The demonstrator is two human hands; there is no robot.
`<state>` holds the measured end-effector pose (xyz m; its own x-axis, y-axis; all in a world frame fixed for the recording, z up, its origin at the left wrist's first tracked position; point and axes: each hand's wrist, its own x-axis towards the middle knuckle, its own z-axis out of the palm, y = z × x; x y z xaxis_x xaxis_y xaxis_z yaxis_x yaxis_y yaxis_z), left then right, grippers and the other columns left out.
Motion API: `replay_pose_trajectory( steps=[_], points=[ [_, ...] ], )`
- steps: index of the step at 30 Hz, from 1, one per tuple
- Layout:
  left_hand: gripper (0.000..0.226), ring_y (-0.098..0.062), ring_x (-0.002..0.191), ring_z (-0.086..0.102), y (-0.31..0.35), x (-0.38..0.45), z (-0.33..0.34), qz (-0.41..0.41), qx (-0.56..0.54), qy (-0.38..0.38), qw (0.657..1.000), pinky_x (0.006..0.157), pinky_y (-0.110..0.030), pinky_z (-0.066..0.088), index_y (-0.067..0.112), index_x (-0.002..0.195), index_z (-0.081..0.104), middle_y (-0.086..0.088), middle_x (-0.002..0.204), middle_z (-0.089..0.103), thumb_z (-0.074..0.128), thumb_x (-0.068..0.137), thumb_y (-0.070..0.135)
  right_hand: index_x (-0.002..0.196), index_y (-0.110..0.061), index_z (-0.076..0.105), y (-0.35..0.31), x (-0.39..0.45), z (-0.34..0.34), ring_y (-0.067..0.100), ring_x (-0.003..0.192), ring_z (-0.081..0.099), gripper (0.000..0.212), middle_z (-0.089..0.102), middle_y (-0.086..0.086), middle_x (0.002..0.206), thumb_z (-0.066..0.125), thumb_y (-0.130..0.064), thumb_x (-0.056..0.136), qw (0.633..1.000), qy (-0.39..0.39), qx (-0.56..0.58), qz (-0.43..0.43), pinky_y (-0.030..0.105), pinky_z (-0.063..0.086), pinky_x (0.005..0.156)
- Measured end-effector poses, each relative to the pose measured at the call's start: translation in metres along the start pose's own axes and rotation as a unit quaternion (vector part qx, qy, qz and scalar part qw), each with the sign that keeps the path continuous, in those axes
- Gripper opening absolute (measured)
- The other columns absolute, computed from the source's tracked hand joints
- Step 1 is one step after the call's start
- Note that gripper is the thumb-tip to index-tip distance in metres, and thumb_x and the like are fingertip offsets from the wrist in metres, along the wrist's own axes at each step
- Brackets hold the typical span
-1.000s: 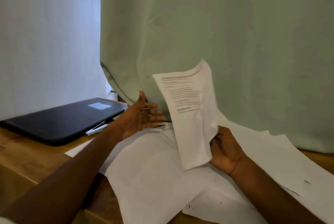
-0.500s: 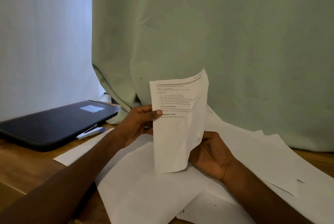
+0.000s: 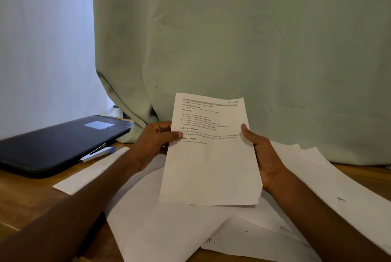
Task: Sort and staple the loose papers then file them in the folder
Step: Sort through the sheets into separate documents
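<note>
White printed sheet (image 3: 209, 156) upright, pinched between left hand (image 3: 154, 143), right hand (image 3: 262, 156).

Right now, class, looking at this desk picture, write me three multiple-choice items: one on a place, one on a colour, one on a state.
1. Where does the silver stapler lie?
A. beside the black folder
B. on the green curtain
C. in a hand

2. What colour is the folder?
A. red
B. black
C. white

3. How is the printed white sheet held?
A. flat on the wooden table
B. by one hand
C. up, by both hands

Key: 1 A, it rests at the folder's near edge; 2 B, its cover is black; 3 C, the left hand and right hand grip its sides.
</note>
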<state>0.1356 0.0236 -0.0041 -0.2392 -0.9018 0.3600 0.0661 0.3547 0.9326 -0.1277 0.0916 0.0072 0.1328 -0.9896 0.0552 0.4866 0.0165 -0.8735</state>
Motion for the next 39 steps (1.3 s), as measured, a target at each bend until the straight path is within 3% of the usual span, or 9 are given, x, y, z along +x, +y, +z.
replay_pose_trajectory(
  steps=[4,8,12,14,17,20,26,34,39],
  points=[
    [0.019,-0.03,0.095,0.076,-0.003,0.002,-0.001,-0.005,0.016,-0.001,1.0,0.079,-0.042,0.063,0.013,0.113,0.075,-0.009,0.109,0.078,0.069,0.095,0.014,0.137,-0.007,0.062,0.005,0.011,-0.015,0.036,0.119,0.065,0.038,0.07,0.016,0.127,0.058,-0.018,0.1,0.996,0.062,-0.069,0.005,0.054,0.047,0.107],
    [0.023,-0.028,0.067,0.068,-0.007,0.002,0.0,-0.001,0.047,0.019,0.999,0.053,-0.032,0.053,0.006,0.095,0.075,-0.02,0.082,0.073,0.062,0.1,0.024,0.123,-0.013,0.068,-0.011,0.008,-0.011,0.013,0.091,0.074,0.024,0.073,0.01,0.117,0.055,-0.009,0.103,0.954,0.194,-0.148,-0.172,0.028,0.06,0.072],
    [0.016,-0.02,0.071,0.069,-0.018,0.005,-0.002,0.041,0.205,0.042,0.977,0.058,-0.032,0.053,0.009,0.089,0.075,-0.01,0.075,0.075,0.066,0.098,0.019,0.135,-0.021,0.062,-0.034,-0.006,-0.013,0.013,0.103,0.068,0.032,0.07,0.002,0.121,0.048,-0.025,0.107,0.683,0.312,-0.444,-0.489,0.022,0.052,0.086],
    [0.017,-0.007,0.072,0.069,-0.025,0.007,-0.006,0.067,0.314,0.055,0.946,0.064,-0.029,0.053,0.018,0.082,0.075,0.003,0.072,0.075,0.066,0.096,0.016,0.144,-0.023,0.055,-0.041,-0.007,-0.021,0.018,0.111,0.064,0.041,0.067,0.001,0.131,0.046,-0.033,0.106,0.569,0.277,-0.548,-0.546,0.03,0.051,0.093],
    [0.023,-0.005,0.07,0.066,-0.029,0.01,-0.013,0.078,0.431,0.084,0.895,0.067,-0.03,0.051,0.03,0.074,0.07,0.01,0.071,0.073,0.063,0.092,0.018,0.145,-0.023,0.055,-0.028,0.001,-0.025,0.027,0.135,0.053,0.071,0.056,-0.002,0.148,0.053,0.008,0.081,0.452,0.23,-0.696,-0.509,0.046,0.042,0.104],
    [0.021,-0.013,0.074,0.065,-0.029,0.011,-0.02,0.064,0.457,0.112,0.88,0.069,-0.032,0.052,0.03,0.073,0.07,0.008,0.073,0.072,0.062,0.091,0.023,0.142,-0.026,0.058,0.001,0.009,-0.028,0.029,0.136,0.052,0.073,0.055,-0.002,0.149,0.057,0.013,0.08,0.487,0.156,-0.777,-0.367,0.047,0.037,0.107],
    [0.015,-0.022,0.082,0.064,-0.038,0.011,-0.03,0.031,0.518,0.1,0.849,0.07,-0.033,0.05,0.026,0.086,0.075,0.004,0.086,0.071,0.06,0.089,0.026,0.149,-0.037,0.043,0.016,0.007,-0.043,0.027,0.129,0.054,0.047,0.055,0.001,0.146,0.041,-0.031,0.103,0.541,0.146,-0.828,-0.003,0.04,0.038,0.109],
    [0.017,-0.026,0.085,0.063,-0.028,0.008,-0.043,-0.024,0.56,0.085,0.824,0.081,-0.039,0.057,0.026,0.088,0.074,-0.001,0.091,0.071,0.057,0.088,0.025,0.151,-0.028,0.043,0.026,0.007,-0.01,0.017,0.142,0.043,0.062,0.048,-0.005,0.153,0.056,-0.055,0.096,0.573,0.1,-0.801,-0.142,0.044,0.023,0.12],
    [0.019,-0.025,0.091,0.064,-0.025,0.011,-0.059,-0.058,0.554,0.066,0.827,0.081,-0.032,0.053,0.023,0.096,0.077,-0.003,0.098,0.073,0.059,0.092,0.024,0.141,-0.032,0.055,0.06,-0.021,0.06,0.007,0.134,0.05,0.062,0.055,-0.015,0.146,0.053,-0.07,0.092,0.633,-0.067,-0.736,-0.229,0.037,0.032,0.116]
  ],
)
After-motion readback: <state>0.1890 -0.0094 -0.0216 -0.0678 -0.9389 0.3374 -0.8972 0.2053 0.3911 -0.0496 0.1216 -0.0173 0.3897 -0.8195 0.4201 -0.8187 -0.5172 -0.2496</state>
